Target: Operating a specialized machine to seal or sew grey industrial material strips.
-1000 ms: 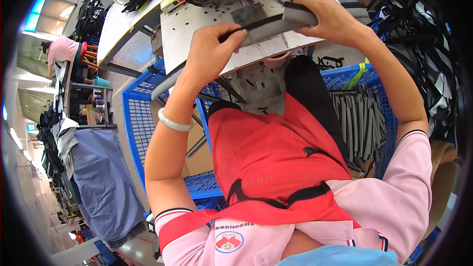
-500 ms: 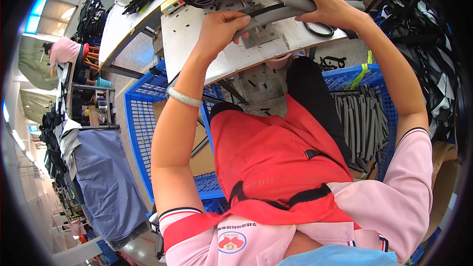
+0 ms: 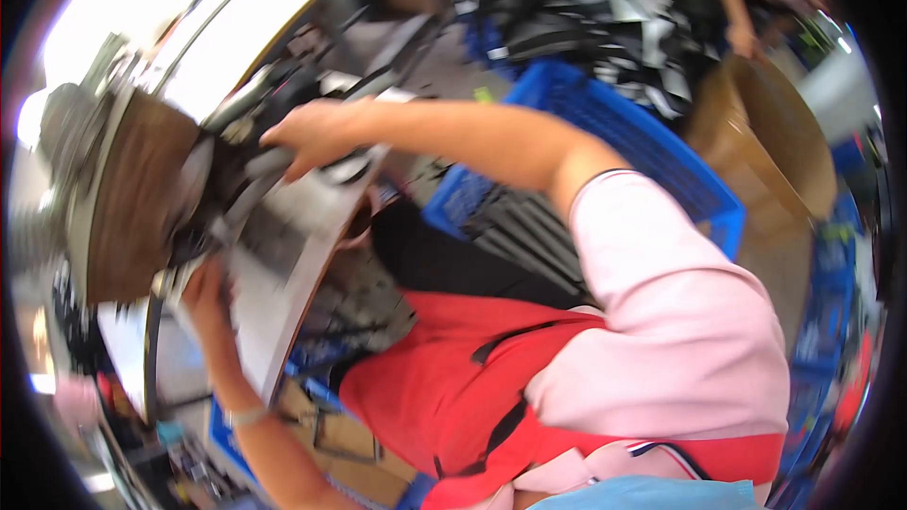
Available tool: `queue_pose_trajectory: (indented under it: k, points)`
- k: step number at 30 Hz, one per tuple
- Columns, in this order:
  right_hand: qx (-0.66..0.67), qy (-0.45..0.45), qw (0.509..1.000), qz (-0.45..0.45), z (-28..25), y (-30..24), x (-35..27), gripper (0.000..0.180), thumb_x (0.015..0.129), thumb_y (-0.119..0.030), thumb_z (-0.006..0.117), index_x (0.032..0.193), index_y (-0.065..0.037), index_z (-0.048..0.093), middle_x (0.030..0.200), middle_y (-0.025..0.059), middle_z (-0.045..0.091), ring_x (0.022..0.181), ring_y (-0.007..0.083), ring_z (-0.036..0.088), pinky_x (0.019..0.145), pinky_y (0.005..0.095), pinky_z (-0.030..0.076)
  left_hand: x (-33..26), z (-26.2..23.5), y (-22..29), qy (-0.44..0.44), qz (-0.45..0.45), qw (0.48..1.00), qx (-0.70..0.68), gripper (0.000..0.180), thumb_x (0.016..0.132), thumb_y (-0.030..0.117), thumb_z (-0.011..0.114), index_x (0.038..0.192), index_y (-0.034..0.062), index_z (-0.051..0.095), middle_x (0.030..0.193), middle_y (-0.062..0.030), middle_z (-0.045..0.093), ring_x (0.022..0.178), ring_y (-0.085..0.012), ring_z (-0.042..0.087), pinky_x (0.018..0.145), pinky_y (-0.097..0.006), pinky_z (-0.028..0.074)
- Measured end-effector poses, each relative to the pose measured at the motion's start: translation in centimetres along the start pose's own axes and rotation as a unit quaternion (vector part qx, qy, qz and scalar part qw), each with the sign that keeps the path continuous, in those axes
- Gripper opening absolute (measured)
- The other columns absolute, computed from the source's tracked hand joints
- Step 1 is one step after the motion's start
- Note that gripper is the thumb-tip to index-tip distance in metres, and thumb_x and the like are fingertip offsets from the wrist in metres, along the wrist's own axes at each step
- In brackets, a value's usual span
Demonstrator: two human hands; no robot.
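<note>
White tabletop beneath, right fingers grasp a blurred grey tube; whether left fingers grip, I cannot tell.

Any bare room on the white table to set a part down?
Free: white table top, right of the left hand, bordered by the darker plate and the front edge; blur may hide scraps. Crowded: by the brown object and right hand, where the grey strip runs. The blue basket to the right holds grey pieces.
</note>
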State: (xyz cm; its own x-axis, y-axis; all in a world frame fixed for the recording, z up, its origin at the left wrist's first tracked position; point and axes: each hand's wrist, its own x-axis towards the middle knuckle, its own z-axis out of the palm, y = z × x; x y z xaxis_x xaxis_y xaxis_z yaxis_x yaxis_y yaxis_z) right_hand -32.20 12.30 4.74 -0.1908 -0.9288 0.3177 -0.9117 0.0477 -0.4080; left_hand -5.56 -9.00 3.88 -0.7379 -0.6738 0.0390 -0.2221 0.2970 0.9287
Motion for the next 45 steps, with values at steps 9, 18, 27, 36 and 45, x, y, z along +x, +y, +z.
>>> queue_pose_trajectory:
  k: [9, 18, 27, 36, 45]
  points:
    - [-0.028, 0.131, 0.928, -0.348, 10.2, -15.6, -10.9, 0.008, 0.074, -0.017, 0.060, 0.074, -0.009, 0.061, 0.089, 0.0111, 0.063, 0.093, 0.0264, 0.060, 0.075, 0.0368, 0.048, -8.7, 8.1, 4.4, -0.209, -0.009, 0.977, -0.034, 0.017, 0.101, 0.018, 0.044, 0.106, 0.0024, 0.050, 0.079, -0.0073, 0.062, 0.065, -0.0137, 0.061, 0.059, -0.026, 0.050]
    - [-0.133, -0.061, 0.966, -0.212, 15.8, -14.8, -11.6, 0.014, 0.069, -0.022, 0.065, 0.077, -0.010, 0.067, 0.080, 0.0047, 0.066, 0.086, 0.0257, 0.063, 0.079, 0.0376, 0.046, -10.6, 10.8, 3.3, -0.236, -0.079, 0.965, -0.078, 0.024, 0.100, 0.025, 0.049, 0.099, 0.0012, 0.055, 0.090, -0.0050, 0.065, 0.082, -0.0125, 0.062, 0.076, -0.027, 0.051]
    - [0.095, -0.153, 0.983, 0.016, 11.6, -4.4, -19.6, 0.042, 0.067, -0.026, 0.074, 0.100, -0.006, 0.057, 0.089, 0.0134, 0.063, 0.093, 0.0315, 0.059, 0.084, 0.0421, 0.042, -17.4, 6.9, -7.7, -0.291, -0.175, 0.939, 0.060, 0.024, 0.093, 0.016, 0.061, 0.108, -0.0022, 0.066, 0.094, -0.0011, 0.065, 0.087, -0.0073, 0.056, 0.079, -0.021, 0.044]
    - [0.116, -0.140, 0.983, -0.023, 9.1, -6.1, -18.6, 0.040, 0.073, -0.022, 0.072, 0.106, -0.004, 0.055, 0.099, 0.0140, 0.059, 0.098, 0.0317, 0.054, 0.087, 0.0396, 0.040, -16.5, 7.9, -2.1, -0.345, -0.165, 0.924, -0.014, 0.015, 0.092, 0.015, 0.061, 0.089, 0.0003, 0.065, 0.076, 0.0054, 0.059, 0.073, -0.0032, 0.050, 0.067, -0.020, 0.041]
    - [0.054, -0.135, 0.988, -0.042, 4.2, -7.8, -14.2, 0.037, 0.069, -0.020, 0.077, 0.095, -0.005, 0.055, 0.091, 0.0140, 0.058, 0.093, 0.0344, 0.055, 0.081, 0.0425, 0.045, -16.4, 5.6, -2.5, -0.357, -0.187, 0.913, -0.055, 0.020, 0.093, 0.019, 0.060, 0.091, -0.0004, 0.065, 0.073, 0.0026, 0.060, 0.066, -0.0040, 0.050, 0.061, -0.022, 0.042]
